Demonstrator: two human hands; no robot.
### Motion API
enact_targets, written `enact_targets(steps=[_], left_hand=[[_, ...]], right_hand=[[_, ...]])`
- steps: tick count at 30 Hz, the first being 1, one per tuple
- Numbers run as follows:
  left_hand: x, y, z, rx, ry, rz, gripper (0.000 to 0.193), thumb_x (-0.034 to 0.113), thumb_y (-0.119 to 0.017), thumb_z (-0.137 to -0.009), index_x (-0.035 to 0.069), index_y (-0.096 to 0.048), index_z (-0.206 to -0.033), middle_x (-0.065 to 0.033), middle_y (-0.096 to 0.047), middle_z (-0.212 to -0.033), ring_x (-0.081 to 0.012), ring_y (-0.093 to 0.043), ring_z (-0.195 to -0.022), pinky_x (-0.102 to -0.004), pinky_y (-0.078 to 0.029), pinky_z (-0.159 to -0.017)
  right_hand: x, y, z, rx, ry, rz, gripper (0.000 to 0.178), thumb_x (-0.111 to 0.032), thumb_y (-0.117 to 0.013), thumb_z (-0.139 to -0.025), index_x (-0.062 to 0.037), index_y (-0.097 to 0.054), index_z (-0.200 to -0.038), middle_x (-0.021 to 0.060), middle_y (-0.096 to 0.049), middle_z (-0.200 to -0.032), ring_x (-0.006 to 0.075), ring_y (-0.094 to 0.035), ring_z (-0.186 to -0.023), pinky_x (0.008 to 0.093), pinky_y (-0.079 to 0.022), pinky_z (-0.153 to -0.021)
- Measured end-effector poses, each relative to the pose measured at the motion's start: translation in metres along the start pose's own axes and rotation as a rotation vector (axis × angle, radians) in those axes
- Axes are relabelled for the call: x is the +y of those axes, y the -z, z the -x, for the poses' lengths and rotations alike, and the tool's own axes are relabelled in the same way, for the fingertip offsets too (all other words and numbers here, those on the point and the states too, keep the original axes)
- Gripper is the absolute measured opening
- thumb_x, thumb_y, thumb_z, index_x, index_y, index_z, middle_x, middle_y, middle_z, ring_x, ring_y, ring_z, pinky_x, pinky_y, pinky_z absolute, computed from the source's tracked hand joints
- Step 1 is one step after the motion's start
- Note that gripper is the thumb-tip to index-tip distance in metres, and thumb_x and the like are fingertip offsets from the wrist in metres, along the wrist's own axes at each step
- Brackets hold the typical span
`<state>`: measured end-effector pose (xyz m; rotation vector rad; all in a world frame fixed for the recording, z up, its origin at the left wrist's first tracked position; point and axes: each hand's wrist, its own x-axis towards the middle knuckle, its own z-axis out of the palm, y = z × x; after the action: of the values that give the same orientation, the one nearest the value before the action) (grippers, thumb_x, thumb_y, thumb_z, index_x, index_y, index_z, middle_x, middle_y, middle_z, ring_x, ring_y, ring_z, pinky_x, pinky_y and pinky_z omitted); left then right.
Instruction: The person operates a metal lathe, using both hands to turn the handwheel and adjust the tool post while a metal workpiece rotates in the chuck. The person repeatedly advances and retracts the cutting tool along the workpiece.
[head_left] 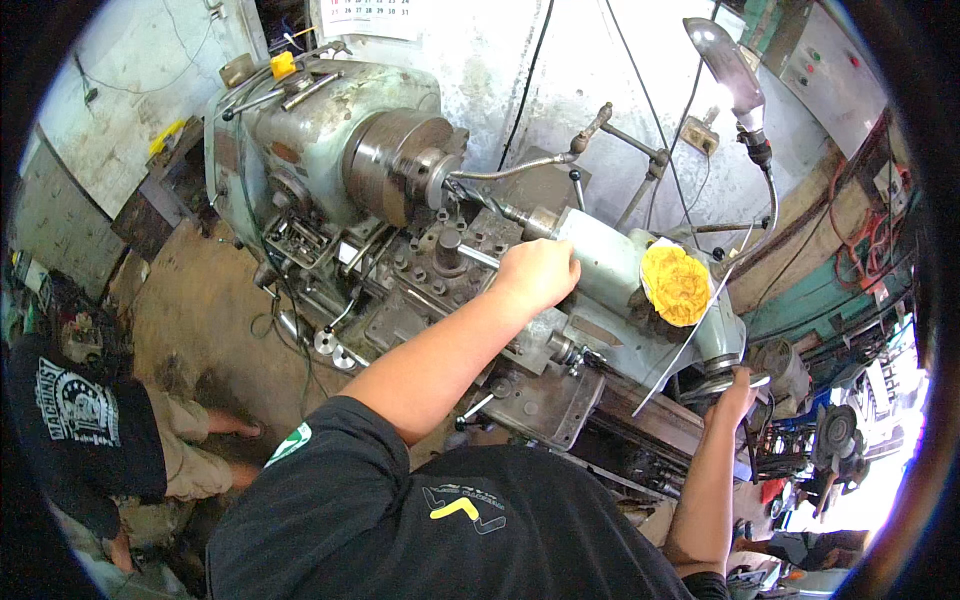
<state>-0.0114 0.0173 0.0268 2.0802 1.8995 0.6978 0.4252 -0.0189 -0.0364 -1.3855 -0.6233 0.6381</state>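
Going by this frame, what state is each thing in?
left hand: at the tailstock, grip hidden
right hand: closed on the handwheel
drill bit: mounted in the tailstock, pointing toward the chuck
chuck: turning or still, cannot tell
lamp: lit
yellow cloth: crumpled, on the tailstock

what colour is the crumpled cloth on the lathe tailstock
Yellow; the cloth shows in the head view.
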Motion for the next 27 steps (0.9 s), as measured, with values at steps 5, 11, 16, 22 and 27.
enact_targets(steps=[5, 11, 16, 22, 27], left_hand=[[0.0, 0.001, 0.001, 0.003, -0.033, 0.031, 0.033, 0.036, -0.059, -0.097, 0.006, -0.073, -0.096, -0.0195, -0.075, -0.09, -0.0396, -0.074, -0.089, -0.053, -0.058, -0.081], [-0.002, 0.001, 0.002, 0.004, -0.066, 0.038, 0.034, 0.037, -0.059, -0.097, 0.007, -0.073, -0.096, -0.0196, -0.075, -0.091, -0.0405, -0.073, -0.09, -0.0533, -0.058, -0.082], [-0.003, 0.004, 0.004, 0.008, -0.077, 0.053, 0.034, 0.038, -0.058, -0.098, 0.007, -0.073, -0.098, -0.0199, -0.075, -0.092, -0.0404, -0.073, -0.09, -0.0535, -0.058, -0.081], [-0.001, 0.006, 0.004, -0.02, -0.054, 0.049, 0.034, 0.038, -0.058, -0.098, 0.008, -0.073, -0.099, -0.0194, -0.076, -0.092, -0.04, -0.074, -0.09, -0.0535, -0.058, -0.081], [0.0, 0.004, 0.004, -0.013, -0.054, 0.044, 0.032, 0.038, -0.059, -0.098, 0.009, -0.074, -0.1, -0.0186, -0.076, -0.092, -0.0398, -0.074, -0.089, -0.0537, -0.058, -0.081]], right_hand=[[0.016, 0.0, 0.0, 0.061, 0.141, 0.144, 0.041, -0.021, -0.062, -0.088, -0.0013, -0.058, -0.124, 0.0125, -0.062, -0.115, 0.0247, -0.06, -0.102, 0.0398, -0.048, -0.092], [0.023, 0.004, -0.006, 0.08, 0.129, 0.132, 0.043, -0.022, -0.063, -0.086, 0.0001, -0.058, -0.123, 0.0126, -0.062, -0.115, 0.0252, -0.059, -0.103, 0.0392, -0.046, -0.094], [0.025, 0.007, -0.01, 0.059, 0.203, 0.201, 0.043, -0.022, -0.064, -0.085, 0.001, -0.059, -0.12, 0.0133, -0.062, -0.114, 0.0251, -0.058, -0.103, 0.0389, -0.045, -0.095], [0.027, 0.009, -0.016, 0.075, 0.223, 0.218, 0.041, -0.021, -0.065, -0.085, 0.0014, -0.06, -0.119, 0.0131, -0.062, -0.113, 0.0258, -0.058, -0.102, 0.0381, -0.045, -0.096], [0.033, 0.0, 0.006, 0.142, 0.364, 0.412, 0.047, -0.014, -0.065, -0.085, 0.0028, -0.056, -0.128, 0.0166, -0.062, -0.121, 0.0282, -0.059, -0.111, 0.0396, -0.046, -0.1]])
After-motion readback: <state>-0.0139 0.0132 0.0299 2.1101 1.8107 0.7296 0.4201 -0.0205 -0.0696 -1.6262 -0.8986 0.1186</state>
